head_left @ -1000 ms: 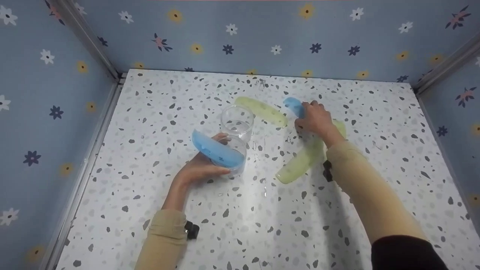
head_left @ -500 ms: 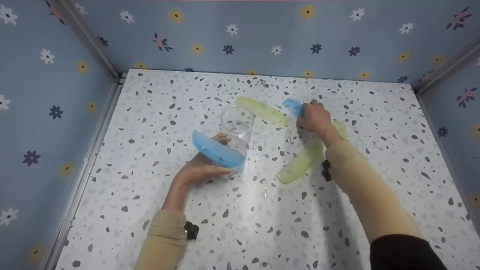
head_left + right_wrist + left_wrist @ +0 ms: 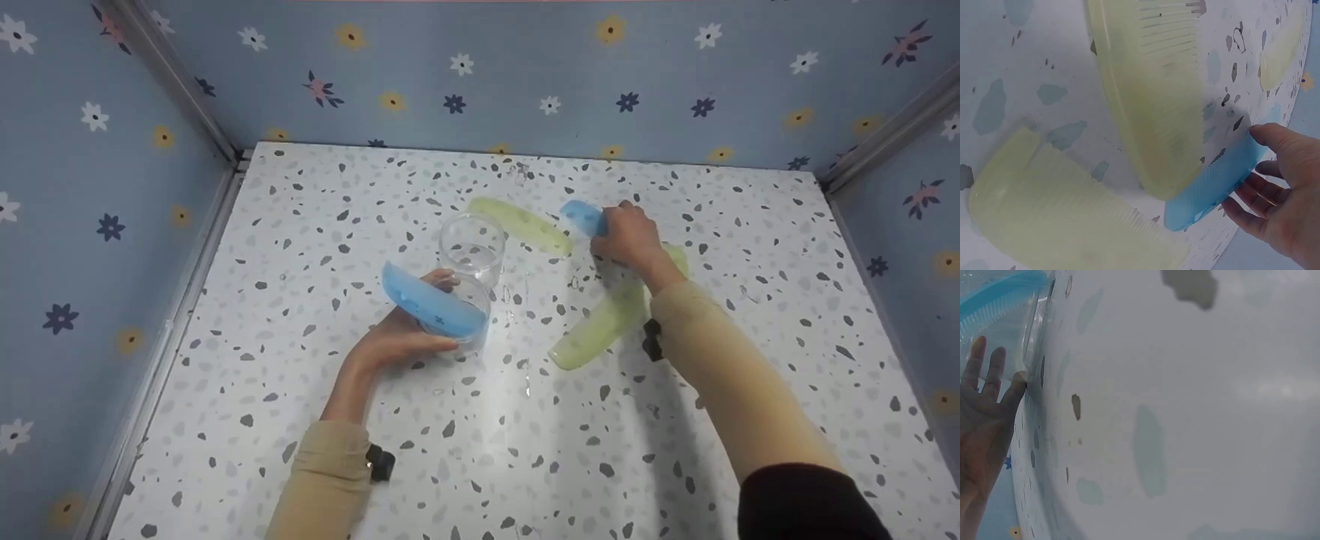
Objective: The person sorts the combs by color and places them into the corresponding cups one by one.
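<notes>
My left hand (image 3: pixel 394 334) grips a clear plastic cup (image 3: pixel 474 346), thumb at the near side and fingers at the far side. A blue comb (image 3: pixel 431 301) leans in this cup, its upper end slanting out to the left. In the left wrist view, the fingertips touch the cup (image 3: pixel 1008 357) below the toothed comb (image 3: pixel 1002 295). At the back right, my right hand (image 3: pixel 630 236) pinches a second blue comb (image 3: pixel 581 216) low over the table. The right wrist view shows that blue comb (image 3: pixel 1213 185) between thumb and fingers, beside a yellow-green comb (image 3: pixel 1154 107).
Another clear cup (image 3: pixel 472 244) stands directly behind the held one. A yellow-green comb (image 3: pixel 521 226) lies behind the cups. Under the right wrist lie more yellow-green combs (image 3: pixel 596 334), partly hidden. Flower-patterned walls (image 3: pixel 510 75) enclose the speckled table (image 3: pixel 480 450) at the back and sides.
The blue comb in my right hand has shifted slightly left and turned a little. My left hand, the cup and its comb keep their place.
</notes>
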The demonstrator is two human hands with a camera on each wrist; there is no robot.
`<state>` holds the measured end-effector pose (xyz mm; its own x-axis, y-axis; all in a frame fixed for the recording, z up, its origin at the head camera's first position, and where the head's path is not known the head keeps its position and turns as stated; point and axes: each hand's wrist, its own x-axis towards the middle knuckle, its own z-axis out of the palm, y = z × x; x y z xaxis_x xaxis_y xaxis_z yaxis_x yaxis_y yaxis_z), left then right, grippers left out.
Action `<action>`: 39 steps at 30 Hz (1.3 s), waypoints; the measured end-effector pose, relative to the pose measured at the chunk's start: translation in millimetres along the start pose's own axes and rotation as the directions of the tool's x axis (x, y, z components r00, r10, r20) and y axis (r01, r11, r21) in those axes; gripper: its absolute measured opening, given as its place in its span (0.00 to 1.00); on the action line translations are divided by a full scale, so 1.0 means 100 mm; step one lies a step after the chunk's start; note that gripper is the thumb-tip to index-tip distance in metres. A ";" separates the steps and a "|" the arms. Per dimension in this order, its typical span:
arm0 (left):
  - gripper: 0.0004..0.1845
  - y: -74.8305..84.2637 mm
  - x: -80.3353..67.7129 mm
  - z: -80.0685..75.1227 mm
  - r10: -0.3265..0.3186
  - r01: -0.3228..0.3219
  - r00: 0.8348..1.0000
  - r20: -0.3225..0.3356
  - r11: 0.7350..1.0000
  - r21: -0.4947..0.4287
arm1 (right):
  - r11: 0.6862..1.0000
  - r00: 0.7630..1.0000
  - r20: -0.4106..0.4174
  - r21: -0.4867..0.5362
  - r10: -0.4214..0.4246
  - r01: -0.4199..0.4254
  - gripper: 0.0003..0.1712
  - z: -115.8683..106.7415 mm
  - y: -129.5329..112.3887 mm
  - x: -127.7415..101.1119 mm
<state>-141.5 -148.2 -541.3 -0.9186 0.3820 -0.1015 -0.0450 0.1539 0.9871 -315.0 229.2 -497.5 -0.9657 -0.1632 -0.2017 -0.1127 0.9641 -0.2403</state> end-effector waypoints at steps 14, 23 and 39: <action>0.61 -0.02 0.01 -0.01 0.000 0.000 1.000 0.005 1.000 0.007 | 0.995 0.985 -0.142 0.014 -0.096 0.099 0.26 -0.10 0.07 -0.03; 0.61 -0.03 -0.01 -0.01 0.008 -0.007 1.000 0.006 1.000 -0.020 | 0.992 0.970 -0.222 0.054 -0.097 0.112 0.32 -0.18 0.10 -0.03; 0.61 -0.04 0.01 -0.01 -0.007 0.007 1.000 0.010 1.000 0.003 | 0.985 0.962 -0.272 0.162 -0.005 0.051 0.38 -0.36 0.01 -0.10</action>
<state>-142.4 -149.7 -544.7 -0.9143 0.3900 -0.1096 -0.0502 0.1594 0.9859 -314.1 239.1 -461.5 -0.9923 -0.1049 0.0655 -0.1224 0.9079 -0.4010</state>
